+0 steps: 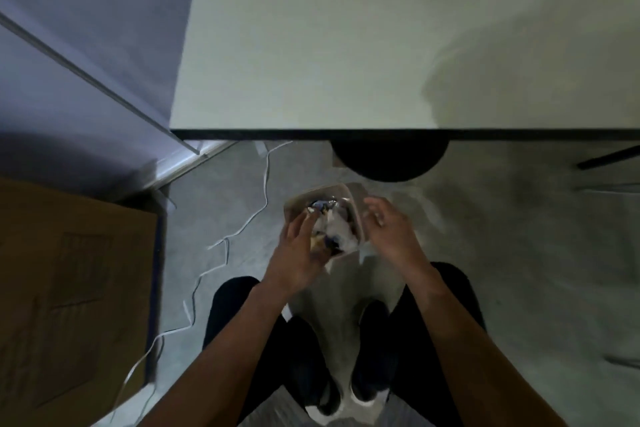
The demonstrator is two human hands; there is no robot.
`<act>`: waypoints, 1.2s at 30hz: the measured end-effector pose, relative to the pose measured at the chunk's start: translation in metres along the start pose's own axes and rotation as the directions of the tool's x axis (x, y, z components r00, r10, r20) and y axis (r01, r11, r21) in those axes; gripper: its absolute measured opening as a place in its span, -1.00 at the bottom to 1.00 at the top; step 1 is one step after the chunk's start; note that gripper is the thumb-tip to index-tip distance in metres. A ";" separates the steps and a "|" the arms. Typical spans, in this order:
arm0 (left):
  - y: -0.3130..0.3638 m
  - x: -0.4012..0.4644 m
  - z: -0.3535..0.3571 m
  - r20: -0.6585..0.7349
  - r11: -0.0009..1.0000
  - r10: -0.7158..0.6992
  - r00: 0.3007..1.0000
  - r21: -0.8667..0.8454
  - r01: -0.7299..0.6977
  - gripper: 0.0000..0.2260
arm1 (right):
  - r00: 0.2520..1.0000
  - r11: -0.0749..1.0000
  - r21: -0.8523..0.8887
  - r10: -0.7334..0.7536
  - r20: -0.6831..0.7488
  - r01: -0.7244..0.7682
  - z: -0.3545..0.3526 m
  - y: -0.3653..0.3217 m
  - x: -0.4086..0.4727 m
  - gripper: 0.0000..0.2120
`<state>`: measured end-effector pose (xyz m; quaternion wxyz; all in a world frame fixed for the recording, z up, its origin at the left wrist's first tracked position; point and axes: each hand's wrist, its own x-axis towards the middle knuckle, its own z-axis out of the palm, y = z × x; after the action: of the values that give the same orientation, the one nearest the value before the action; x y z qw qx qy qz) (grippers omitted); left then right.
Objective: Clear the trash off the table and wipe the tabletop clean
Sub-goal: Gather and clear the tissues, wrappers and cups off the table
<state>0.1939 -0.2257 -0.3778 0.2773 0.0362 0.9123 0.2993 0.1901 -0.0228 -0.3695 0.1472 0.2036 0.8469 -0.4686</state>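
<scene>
White trash-filled container (349, 199) under left hand (299, 253), right hand (391, 230) beside

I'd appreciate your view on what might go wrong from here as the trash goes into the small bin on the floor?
1. The bin looks heaped with trash; pieces may spill out as the left hand presses in.
2. The white cable trails over the floor beside the feet, a likely trip hazard.
3. The right hand hovers beside the rim without holding it, so the bin might tip.
</scene>
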 end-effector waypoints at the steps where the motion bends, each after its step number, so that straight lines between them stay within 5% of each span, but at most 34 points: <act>1: 0.014 -0.016 -0.015 0.005 1.000 -0.005 1.000 -0.008 0.005 -0.30 | 0.999 1.000 -0.005 0.028 0.026 -0.028 -0.015 -0.014 -0.018 -0.71; 10: 0.123 -0.145 -0.139 0.008 0.997 0.075 0.997 -0.023 -0.075 -0.31 | 0.993 0.998 -0.051 0.045 0.113 -0.039 -0.119 -0.148 -0.150 -0.58; 19: 0.193 -0.222 -0.233 -0.049 0.984 0.172 0.984 -0.045 -0.174 -0.35 | 0.994 0.991 -0.083 -0.108 -0.030 0.105 -0.202 -0.245 -0.227 -0.48; 36: 0.328 -0.192 -0.228 -0.052 0.924 0.376 0.925 -0.062 -0.378 -0.40 | 0.960 0.998 0.026 -0.047 -0.275 0.057 -0.338 -0.209 -0.245 -0.47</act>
<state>0.2029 -0.1221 0.0533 0.1977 0.1951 0.8823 0.3800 0.2834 0.1155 0.0669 0.0127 0.2466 0.8562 -0.4539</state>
